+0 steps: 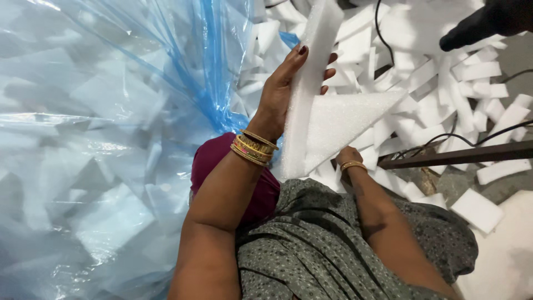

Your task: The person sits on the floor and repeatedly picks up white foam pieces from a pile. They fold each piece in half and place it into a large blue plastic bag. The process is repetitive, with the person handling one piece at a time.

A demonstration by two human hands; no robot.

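My left hand (284, 89) grips a long upright white foam strip (308, 83), fingers wrapped round its far side. A triangular white foam sheet (341, 122) lies against the strip, its point reaching right. My right hand (348, 156) is mostly hidden behind the sheet's lower edge and holds it from beneath. Both wrists wear gold bangles.
A big clear and blue plastic bag (105, 139) full of foam offcuts fills the left. Several white foam strips (472, 89) litter the floor ahead and right. A dark metal bar (461, 155) and black cables cross at the right. A dark object (488, 22) juts in top right.
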